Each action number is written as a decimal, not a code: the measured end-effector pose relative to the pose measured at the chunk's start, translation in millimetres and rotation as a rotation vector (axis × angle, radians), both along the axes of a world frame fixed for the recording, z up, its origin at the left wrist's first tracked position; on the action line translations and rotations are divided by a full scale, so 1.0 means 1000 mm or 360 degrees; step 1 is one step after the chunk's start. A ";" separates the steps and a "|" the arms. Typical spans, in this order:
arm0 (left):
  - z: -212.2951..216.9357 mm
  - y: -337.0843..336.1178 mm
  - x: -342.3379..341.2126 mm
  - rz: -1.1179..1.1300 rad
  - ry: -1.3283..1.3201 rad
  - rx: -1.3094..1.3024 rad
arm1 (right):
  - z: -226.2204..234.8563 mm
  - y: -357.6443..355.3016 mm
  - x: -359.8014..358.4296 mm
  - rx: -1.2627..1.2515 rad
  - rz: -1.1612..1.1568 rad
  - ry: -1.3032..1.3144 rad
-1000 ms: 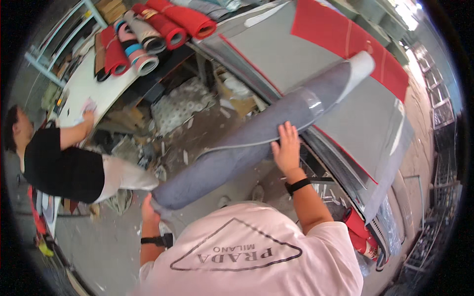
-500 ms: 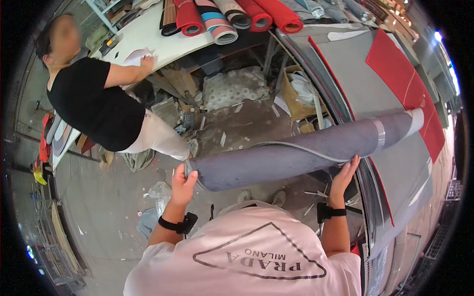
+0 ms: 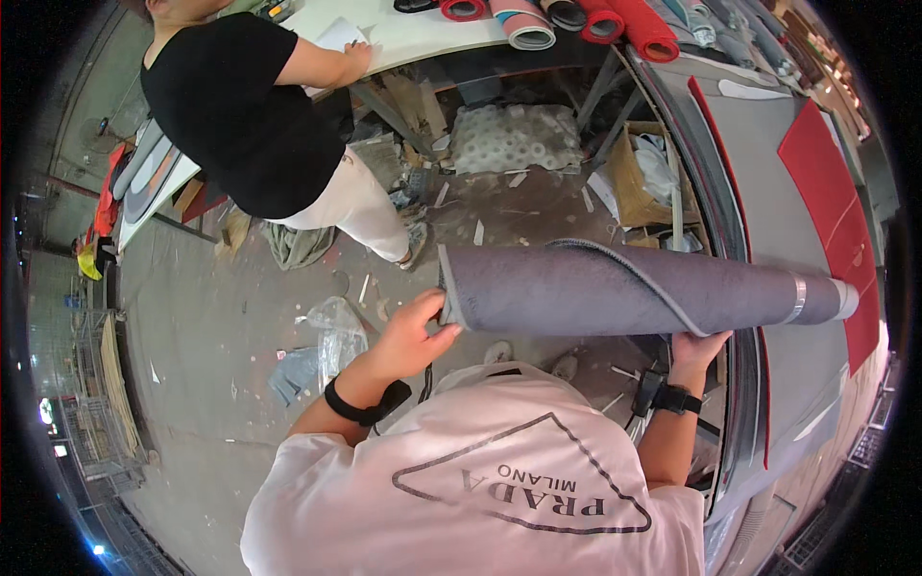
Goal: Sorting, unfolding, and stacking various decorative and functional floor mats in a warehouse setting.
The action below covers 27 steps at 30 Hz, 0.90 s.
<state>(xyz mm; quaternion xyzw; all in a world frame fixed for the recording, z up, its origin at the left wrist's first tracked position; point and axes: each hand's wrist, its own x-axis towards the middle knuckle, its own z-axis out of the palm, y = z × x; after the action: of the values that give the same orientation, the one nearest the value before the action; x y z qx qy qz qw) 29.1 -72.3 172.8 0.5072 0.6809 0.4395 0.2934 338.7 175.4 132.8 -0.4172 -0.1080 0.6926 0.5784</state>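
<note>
A long grey carpet roll lies level across in front of me, its loose bound edge curling over the top. A strip of clear tape circles it near the right end. At the left end, my left hand is closed on the rim, with the thumb outside and the fingertips hidden inside. From beneath, my right hand bears the roll right of its middle; most of its fingers are hidden behind the roll.
Flat grey and red carpet sheets are stacked on the right. Rolled red mats lie on the far white table. A person in black works there. Clear plastic and scraps litter the floor. A cardboard box stands below.
The carpet roll's left end has risen and its right end has dropped, bringing it level. The view has swung left, and the surroundings have shifted right. Both hands still hold the roll.
</note>
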 end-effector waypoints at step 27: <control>-0.008 0.029 0.037 0.0866 -0.0809 0.0214 | -0.067 0.076 0.117 -0.0335 -0.0051 0.0143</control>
<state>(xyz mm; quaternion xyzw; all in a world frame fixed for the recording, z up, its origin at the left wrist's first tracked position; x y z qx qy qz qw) 66.3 -43.7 165.1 0.2005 0.6658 0.6568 0.2917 455.4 251.2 65.7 -0.4460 -0.0020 0.7087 0.5467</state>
